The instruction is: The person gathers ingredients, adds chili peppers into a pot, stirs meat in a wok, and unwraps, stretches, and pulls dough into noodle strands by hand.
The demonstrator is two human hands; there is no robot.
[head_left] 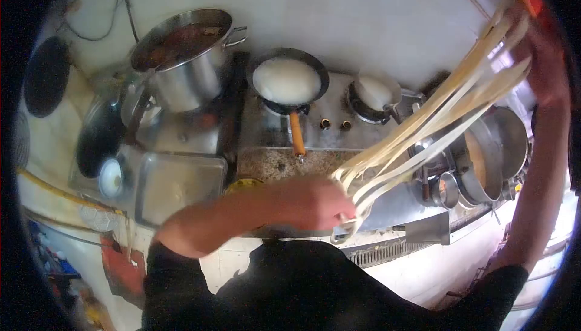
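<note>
Long, wide strands of noodle dough [423, 119] stretch diagonally upward to the right between my two hands. My left hand [324, 201] is closed around their lower end, low in front of my chest, with a loop of dough hanging just below the fingers. High at the far right, my right hand [543, 67] grips the upper end; its fingers are blurred and partly covered by the dough. Behind the strands is a stove, where a wok [325, 81] with a wooden handle [296, 134] holds white, foamy liquid.
A tall steel stockpot [190, 86] of dark red broth stands back left. Beside the wok is a smaller pan [393, 90] with whitish contents. A rectangular tray [144, 195] lies at left, large pots [491, 155] at right. A cleaver blade [427, 229] sits at the counter's front edge.
</note>
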